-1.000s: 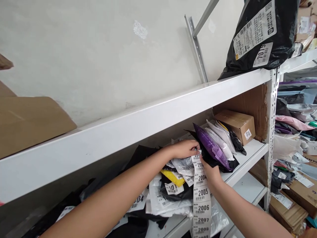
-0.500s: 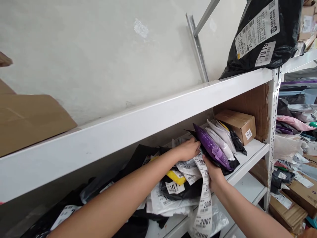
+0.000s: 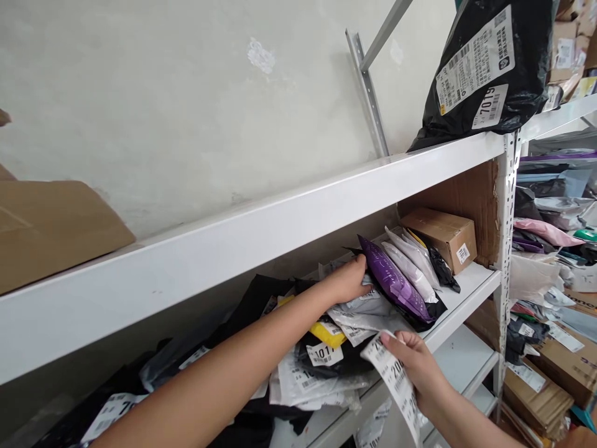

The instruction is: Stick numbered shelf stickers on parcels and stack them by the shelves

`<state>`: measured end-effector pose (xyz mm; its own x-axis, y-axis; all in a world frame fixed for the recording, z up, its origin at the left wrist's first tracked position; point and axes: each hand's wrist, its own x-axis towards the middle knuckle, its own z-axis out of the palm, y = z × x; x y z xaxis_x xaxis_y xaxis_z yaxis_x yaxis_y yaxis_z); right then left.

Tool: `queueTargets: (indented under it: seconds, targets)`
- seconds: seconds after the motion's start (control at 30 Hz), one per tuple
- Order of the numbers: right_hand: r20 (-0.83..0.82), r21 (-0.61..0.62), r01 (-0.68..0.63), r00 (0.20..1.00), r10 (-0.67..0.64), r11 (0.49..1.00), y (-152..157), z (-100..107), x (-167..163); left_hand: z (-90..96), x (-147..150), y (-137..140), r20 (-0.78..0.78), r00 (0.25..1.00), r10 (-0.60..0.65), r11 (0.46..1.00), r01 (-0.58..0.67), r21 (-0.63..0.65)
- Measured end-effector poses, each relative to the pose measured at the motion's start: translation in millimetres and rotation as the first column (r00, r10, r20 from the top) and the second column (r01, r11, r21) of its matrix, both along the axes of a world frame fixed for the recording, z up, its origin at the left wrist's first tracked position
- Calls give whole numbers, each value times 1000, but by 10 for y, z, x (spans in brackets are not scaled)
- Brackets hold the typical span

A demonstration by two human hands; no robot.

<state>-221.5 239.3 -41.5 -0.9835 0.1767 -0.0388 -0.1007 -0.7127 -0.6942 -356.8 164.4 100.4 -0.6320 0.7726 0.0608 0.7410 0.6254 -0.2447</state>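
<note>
My left hand [image 3: 349, 280] reaches into the shelf, with thumb and fingers apart. It rests against grey-white parcels [image 3: 368, 305], just left of an upright purple parcel [image 3: 394, 280]; part of its fingertips is hidden. Lower and nearer, in front of the shelf edge, my right hand [image 3: 415, 361] pinches a strip of printed number labels [image 3: 396, 379] between thumb and fingers. The strip hangs down past the shelf. Below my left hand lie a yellow parcel [image 3: 329, 333] and a black parcel bearing a label [image 3: 325, 353] that reads 101 and a further digit.
White parcels [image 3: 410, 267] and a cardboard box [image 3: 441, 236] stand on the shelf to the right. A white beam [image 3: 261, 230] runs above my arms. A large black bag [image 3: 485, 74] sits on the upper shelf. Stacked parcels [image 3: 550, 230] fill another rack at right.
My right hand has pulled away from the parcels, down and toward me, carrying the label strip. My left hand stays at the parcels, its thumb now farther from its fingers.
</note>
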Motion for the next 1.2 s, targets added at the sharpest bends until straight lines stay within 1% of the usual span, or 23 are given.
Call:
queueTargets:
  seconds: [0.03,0.07,0.1,0.13,0.17,0.2,0.27,0.3,0.33,0.4,0.43,0.5,0.6,0.67,0.73,0.8,0.87,0.93,1.0,1.07,1.1,1.13,1.2]
  targets:
    - [-50,58,4,999,-1,998,34,-46,60,-1,7,-19,-24,999,-35,996,36,79]
    - [-98,114,13,995,-2,993,78,-95,109,0,15,-37,-62,994,-90,986,98,137]
    - [-136,164,22,991,0,986,130,-145,149,4,19,-54,-105,981,-166,971,181,159]
    - [-159,205,25,987,8,978,187,-191,179,11,19,-68,-138,957,-255,951,274,143]
    - [-162,239,14,986,26,971,245,-231,204,21,12,-79,-148,926,-348,926,364,102]
    - [-152,271,-15,987,58,963,301,-263,223,32,-1,-86,-131,892,-433,894,443,67]
    - [-148,320,-56,983,108,946,395,-304,257,56,-40,-89,-30,823,-567,823,568,34]
    - [-166,343,-57,979,121,938,432,-313,272,66,-59,-84,30,793,-609,793,608,24]
    - [-193,367,-51,973,130,929,462,-315,287,72,-73,-75,84,772,-630,775,632,6]
    - [-255,403,-24,957,138,915,508,-305,314,78,-78,-48,170,765,-621,770,636,-52]
    - [-278,413,-13,951,139,911,526,-294,324,79,-65,-32,200,778,-596,782,619,-78]
    - [-291,412,-11,946,143,911,557,-269,337,81,-11,3,256,815,-520,824,558,-103]
    - [-263,354,-12,958,112,935,595,-233,330,90,129,40,358,852,-381,888,446,-116]
    - [-236,274,-14,968,81,962,611,-216,310,90,244,43,383,865,-323,897,409,-166]
    - [-204,179,-44,976,81,983,610,-199,279,78,351,24,304,888,-344,875,421,-240]
    - [-163,94,-76,983,91,993,581,-174,240,56,426,-17,175,882,-437,836,470,-282]
    - [-118,26,-72,990,75,997,520,-132,196,34,454,-67,79,836,-543,795,542,-273]
    - [-91,-25,-44,995,41,999,441,-77,151,19,442,-111,37,785,-619,753,606,-258]
    - [-73,-57,-36,997,32,998,367,-19,106,8,409,-137,4,751,-661,726,640,-251]
    - [-39,-75,-49,998,46,996,316,26,60,-8,379,-141,-9,741,-671,723,651,-232]
    - [-15,-83,-58,998,57,995,301,39,35,-21,369,-137,-2,754,-657,738,643,-207]
    - [12,-90,-66,998,67,994,292,43,8,-36,364,-130,16,781,-625,767,618,-172]
    - [50,-102,-71,996,76,992,284,27,-52,-77,365,-118,70,858,-510,853,514,-86]
